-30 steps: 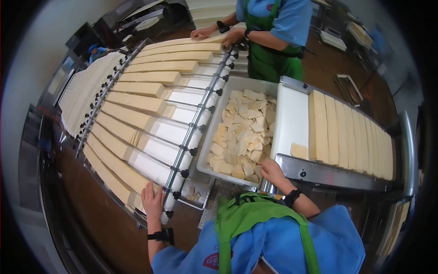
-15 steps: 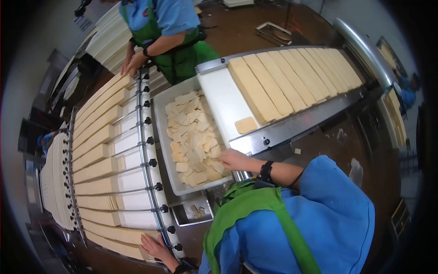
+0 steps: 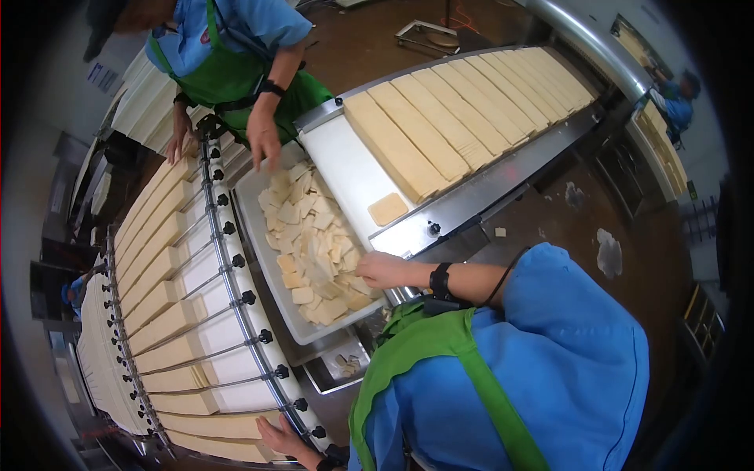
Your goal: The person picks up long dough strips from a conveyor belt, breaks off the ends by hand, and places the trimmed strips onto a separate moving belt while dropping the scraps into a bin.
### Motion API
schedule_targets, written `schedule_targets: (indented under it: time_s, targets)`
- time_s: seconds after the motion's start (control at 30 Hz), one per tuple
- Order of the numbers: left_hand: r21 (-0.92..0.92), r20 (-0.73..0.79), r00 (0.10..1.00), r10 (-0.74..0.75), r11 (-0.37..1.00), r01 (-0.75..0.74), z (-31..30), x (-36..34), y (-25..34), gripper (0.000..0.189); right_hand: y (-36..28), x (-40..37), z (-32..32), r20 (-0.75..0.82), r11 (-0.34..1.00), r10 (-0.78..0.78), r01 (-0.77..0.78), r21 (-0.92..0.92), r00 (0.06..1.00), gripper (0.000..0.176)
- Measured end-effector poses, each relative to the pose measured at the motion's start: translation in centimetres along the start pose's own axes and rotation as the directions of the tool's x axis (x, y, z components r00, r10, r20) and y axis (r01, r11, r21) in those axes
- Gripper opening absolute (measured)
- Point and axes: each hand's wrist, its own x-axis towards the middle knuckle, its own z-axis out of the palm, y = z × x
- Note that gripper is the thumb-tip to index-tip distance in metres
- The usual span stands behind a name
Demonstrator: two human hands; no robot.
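Observation:
My left hand lies with fingers spread on the end of the lowest rows of pale sheet stacks in the lane conveyor. My right hand is closed at the right rim of a white bin; what its fingers hold, if anything, is hidden. Loose square pieces heap up inside the bin. Just above my right hand, a single square piece rests on the white belt. Long stacks stand side by side farther along that belt.
Across the bin a co-worker has one hand over the bin and the other at the far lane stacks. Metal rods and black knobs edge the lanes. A metal tray with scraps sits below the bin. Another person is far right.
The co-worker's one hand has left the lane stacks and now hangs over the bin's far end. The view has shifted a little; my hands keep nearly the same places.

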Motion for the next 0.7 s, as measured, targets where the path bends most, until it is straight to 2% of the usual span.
schedule_targets:
  time_s: [0.13, 0.23, 0.33, 0.43, 0.53, 0.63, 0.7]
  targets:
    - [-0.107, 0.128, 0.982, -0.142, 0.982, 0.156, -0.4, 0.0, 1.0, 0.056, -0.1, 0.1, -0.3, 0.005, 1.000, 0.007, -0.007, 0.012, 1.000, 0.009]
    - [-0.053, 0.144, 0.989, -0.033, 0.998, 0.041, 0.8, -1.0, 0.5, 0.056, 0.0, 0.1, -0.1, -0.019, 1.000, -0.024, 0.024, -0.004, 1.000, 0.009]
    - [-0.057, 0.257, 0.966, -0.031, 0.997, 0.048, 0.4, -1.0, 0.1, 0.055, 0.1, 0.1, -0.1, 0.034, 1.000, 0.018, -0.018, -0.003, 0.999, 0.010]
    - [-0.069, 0.331, 0.940, -0.087, 0.991, 0.115, -0.6, -0.2, 0.3, 0.056, 0.0, -0.1, -0.1, -0.023, 0.992, 0.090, -0.087, 0.096, 0.996, 0.015]
    - [0.045, 0.354, 0.933, -0.058, 0.998, 0.045, -0.5, 0.1, 0.0, 0.054, -0.2, -0.7, -1.3, -0.165, 0.974, 0.164, -0.133, 0.183, 0.973, 0.018]
    - [0.007, 0.328, 0.944, -0.048, 0.999, 0.048, -0.2, 0.1, -0.2, 0.054, -0.3, -2.3, -4.3, -0.319, 0.982, 0.139, -0.090, 0.163, 0.937, 0.020]
    - [0.030, 0.358, 0.931, -0.074, 0.997, 0.068, 0.2, 0.3, -1.3, 0.052, -0.6, -3.4, -7.6, -0.458, 0.982, 0.173, -0.114, 0.154, 0.872, 0.024]
